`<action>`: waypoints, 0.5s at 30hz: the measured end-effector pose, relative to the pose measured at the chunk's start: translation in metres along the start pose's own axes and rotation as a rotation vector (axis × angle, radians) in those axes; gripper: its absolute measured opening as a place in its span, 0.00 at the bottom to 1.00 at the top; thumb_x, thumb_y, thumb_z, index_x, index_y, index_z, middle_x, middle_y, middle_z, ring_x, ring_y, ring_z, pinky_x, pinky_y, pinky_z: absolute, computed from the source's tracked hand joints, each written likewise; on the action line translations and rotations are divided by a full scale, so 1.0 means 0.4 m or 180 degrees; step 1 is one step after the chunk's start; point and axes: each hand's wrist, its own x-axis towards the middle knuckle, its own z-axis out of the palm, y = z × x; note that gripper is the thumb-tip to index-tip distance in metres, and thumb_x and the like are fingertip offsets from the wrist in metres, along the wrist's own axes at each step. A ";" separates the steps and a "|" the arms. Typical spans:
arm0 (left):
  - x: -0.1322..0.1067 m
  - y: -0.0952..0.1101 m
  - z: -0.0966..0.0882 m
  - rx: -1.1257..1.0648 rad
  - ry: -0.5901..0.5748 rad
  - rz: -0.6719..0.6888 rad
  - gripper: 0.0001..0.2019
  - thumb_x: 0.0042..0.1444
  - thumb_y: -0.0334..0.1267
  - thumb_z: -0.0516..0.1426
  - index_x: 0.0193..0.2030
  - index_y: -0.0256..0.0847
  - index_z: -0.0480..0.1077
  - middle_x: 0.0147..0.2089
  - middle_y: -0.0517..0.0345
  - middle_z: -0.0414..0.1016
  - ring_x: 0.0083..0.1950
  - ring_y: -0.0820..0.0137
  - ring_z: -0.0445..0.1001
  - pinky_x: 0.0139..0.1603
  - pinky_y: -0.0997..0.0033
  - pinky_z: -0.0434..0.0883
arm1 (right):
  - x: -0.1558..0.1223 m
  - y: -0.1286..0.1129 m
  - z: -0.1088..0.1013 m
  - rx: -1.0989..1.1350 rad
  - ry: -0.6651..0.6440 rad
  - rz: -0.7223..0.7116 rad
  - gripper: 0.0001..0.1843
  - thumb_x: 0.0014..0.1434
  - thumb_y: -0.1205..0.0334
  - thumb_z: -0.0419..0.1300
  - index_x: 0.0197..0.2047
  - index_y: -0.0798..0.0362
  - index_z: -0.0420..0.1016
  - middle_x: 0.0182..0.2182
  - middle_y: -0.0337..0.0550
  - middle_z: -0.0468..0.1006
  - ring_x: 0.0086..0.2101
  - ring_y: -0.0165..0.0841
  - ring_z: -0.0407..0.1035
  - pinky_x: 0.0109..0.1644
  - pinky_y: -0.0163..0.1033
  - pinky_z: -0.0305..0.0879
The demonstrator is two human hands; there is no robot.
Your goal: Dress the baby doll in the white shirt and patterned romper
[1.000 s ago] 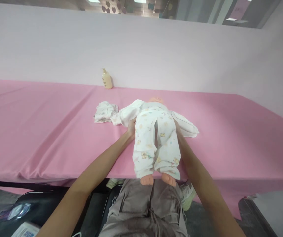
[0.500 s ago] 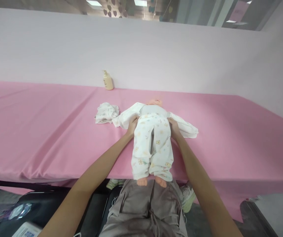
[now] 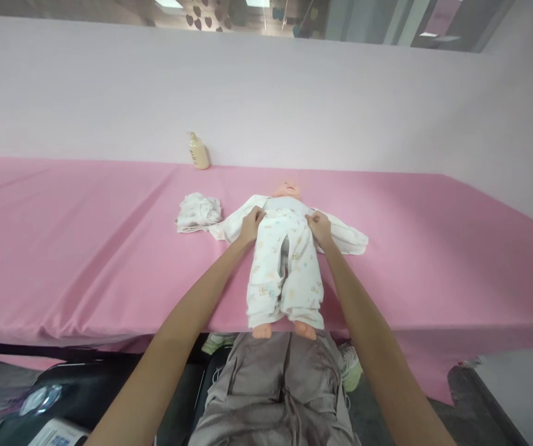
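A baby doll (image 3: 287, 188) lies on its back on the pink-covered table (image 3: 122, 272), feet toward me at the near edge. White printed baby pants (image 3: 306, 272) cover its legs, with an open slit at the crotch. My left hand (image 3: 252, 224) grips the pants' waistband at one side, and my right hand (image 3: 320, 227) pinches it at the other. Under the doll's back a white long-sleeved top (image 3: 347, 238) is spread, its sleeves reaching out to both sides. The doll's arms are not visible.
Left of the doll sits a folded white cloth (image 3: 198, 212). A cream pump bottle (image 3: 199, 152) stands by the white wall (image 3: 266, 99). Below the table at left are a black chair (image 3: 85, 384), a clear plastic bottle (image 3: 20, 402) and a white box (image 3: 57, 433).
Both my hands have moved slightly up along the waistband, drawing it higher on the doll. More of the doll's feet shows below the cuffs. The view has shifted a little.
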 end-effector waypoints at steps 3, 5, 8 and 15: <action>0.012 -0.003 0.007 -0.0007 0.0123 -0.0366 0.08 0.51 0.31 0.56 0.23 0.40 0.64 0.23 0.64 0.61 0.30 0.71 0.56 0.36 0.75 0.54 | 0.025 0.010 0.009 -0.0225 -0.0023 0.0395 0.15 0.50 0.60 0.58 0.17 0.51 0.57 0.19 0.33 0.62 0.25 0.29 0.56 0.35 0.36 0.51; 0.008 -0.006 0.011 -0.0020 0.0213 -0.0594 0.10 0.51 0.27 0.55 0.22 0.40 0.63 0.23 0.64 0.61 0.30 0.71 0.56 0.38 0.74 0.54 | 0.026 0.017 0.013 -0.0169 -0.0039 0.0533 0.15 0.50 0.59 0.58 0.17 0.51 0.58 0.19 0.33 0.62 0.25 0.30 0.56 0.34 0.36 0.52; -0.009 -0.014 0.014 -0.0050 0.0285 -0.0648 0.10 0.50 0.25 0.54 0.21 0.41 0.63 0.23 0.63 0.62 0.31 0.70 0.57 0.41 0.74 0.56 | 0.009 0.024 0.018 -0.0039 -0.0017 0.0552 0.16 0.51 0.57 0.56 0.18 0.51 0.57 0.19 0.33 0.62 0.25 0.29 0.56 0.34 0.36 0.52; -0.017 -0.039 0.007 -0.0136 0.0102 -0.0693 0.08 0.52 0.33 0.56 0.22 0.39 0.70 0.27 0.56 0.71 0.34 0.66 0.64 0.46 0.67 0.60 | -0.024 0.005 0.006 0.0178 -0.0176 0.0497 0.20 0.52 0.47 0.54 0.17 0.50 0.56 0.16 0.32 0.59 0.23 0.29 0.55 0.31 0.36 0.54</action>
